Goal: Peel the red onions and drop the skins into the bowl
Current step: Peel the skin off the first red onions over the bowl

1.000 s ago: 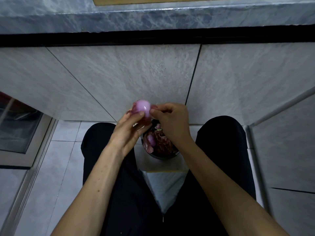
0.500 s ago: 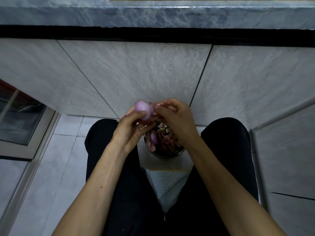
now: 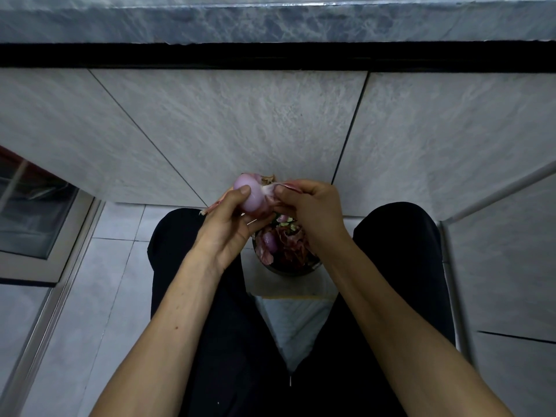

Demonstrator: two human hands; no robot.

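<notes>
Since a moment ago the right hand (image 3: 313, 206) has drawn a strip of skin (image 3: 272, 188) off the red onion (image 3: 249, 195), its grip pinching that thin, tearable strip while the left hand (image 3: 225, 233) clasps the smooth, slippery bulb above the bowl (image 3: 288, 270), best held at the loose edge.

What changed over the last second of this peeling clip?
The right hand has pulled a strip of skin sideways off the onion, stretching it out; more loose skin now sticks out. The left hand still grips the onion above the bowl.
</notes>
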